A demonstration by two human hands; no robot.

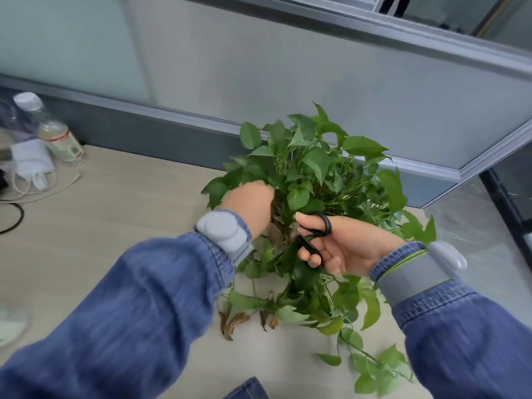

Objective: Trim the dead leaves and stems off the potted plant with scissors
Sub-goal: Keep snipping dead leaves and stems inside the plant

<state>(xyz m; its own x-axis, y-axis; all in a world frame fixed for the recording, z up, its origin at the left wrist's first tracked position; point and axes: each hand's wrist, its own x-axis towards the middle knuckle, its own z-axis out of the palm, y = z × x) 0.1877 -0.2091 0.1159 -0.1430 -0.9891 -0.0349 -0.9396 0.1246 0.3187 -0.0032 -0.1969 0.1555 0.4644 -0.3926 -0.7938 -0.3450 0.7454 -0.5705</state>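
Note:
A leafy green potted plant stands on the pale wooden desk, its pot hidden by foliage. Trailing stems spill toward the front right. My left hand reaches into the left side of the foliage, fingers buried among the stems and closed on them. My right hand grips black-handled scissors, whose blades point left into the stems near the plant's base and are mostly hidden by leaves. Brown dried leaves lie on the desk in front of the plant.
At the far left stand a clear plastic bottle, a white charger with cables and a black cable loop. A grey partition wall runs behind the desk. The desk's right edge borders a grey floor.

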